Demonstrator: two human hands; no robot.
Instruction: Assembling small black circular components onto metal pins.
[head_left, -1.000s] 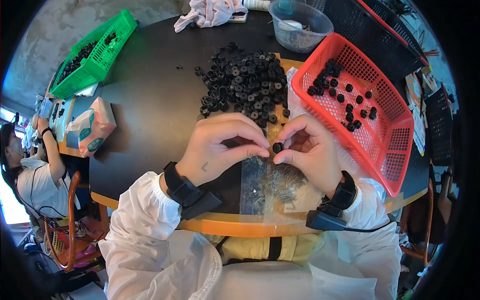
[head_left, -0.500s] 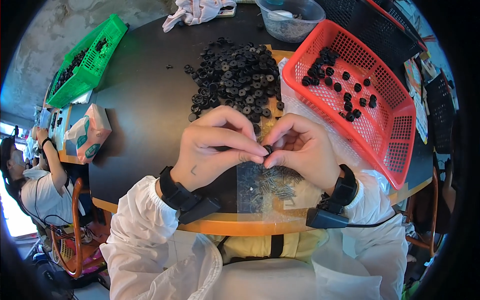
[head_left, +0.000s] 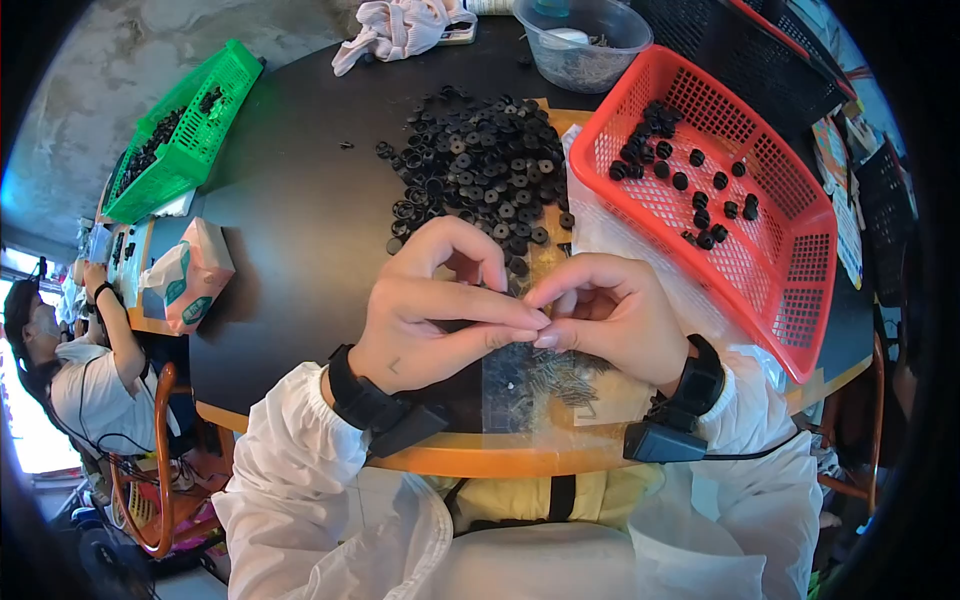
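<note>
My left hand (head_left: 425, 310) and my right hand (head_left: 625, 320) meet fingertip to fingertip over the near part of the table. Thumb and forefinger are pinched on both. The small black round part between them is now almost wholly covered by the fingertips; what my left fingers pinch cannot be made out. Below the hands lie many thin metal pins (head_left: 560, 378) on a clear plastic sheet (head_left: 505, 400). Just beyond my hands spreads a large heap of black round plastic pieces (head_left: 480, 165), some ring-shaped, others discs with a centre hole.
To the right a red plastic basket (head_left: 705, 265) holds several black assembled-looking pieces. A clear bowl (head_left: 585, 60), black crates (head_left: 730, 60) and a pink cloth (head_left: 400, 30) stand far back. Leftward are a tissue pack (head_left: 200, 275), a green basket (head_left: 190, 150) and another person (head_left: 95, 375).
The black part that showed between my fingertips is now hidden as they close in together. The whole view has shifted slightly; both hands stay over the same spot.
</note>
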